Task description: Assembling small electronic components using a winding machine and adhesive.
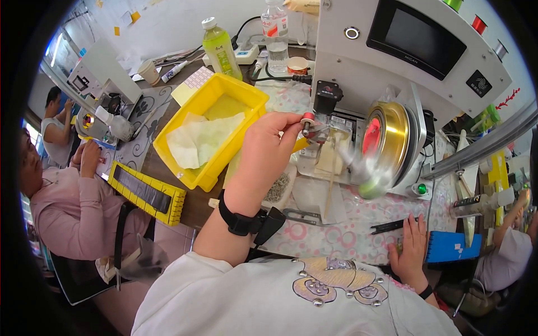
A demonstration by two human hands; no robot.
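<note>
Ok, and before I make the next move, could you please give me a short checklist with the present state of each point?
1. Left hand at the small red-topped piece: ok, thumb and finger pinch it.
2. Right hand away from the gold wheel: ok, it rests on the patterned table cover, beside the black tool.
3. Nothing moving in front of the wheel: not ok, a blurred whitish shape there suggests motion.
4. Machine screen on: cannot tell, it looks dark.
5. Green drink bottle closed: ok, its white cap is on.
</note>
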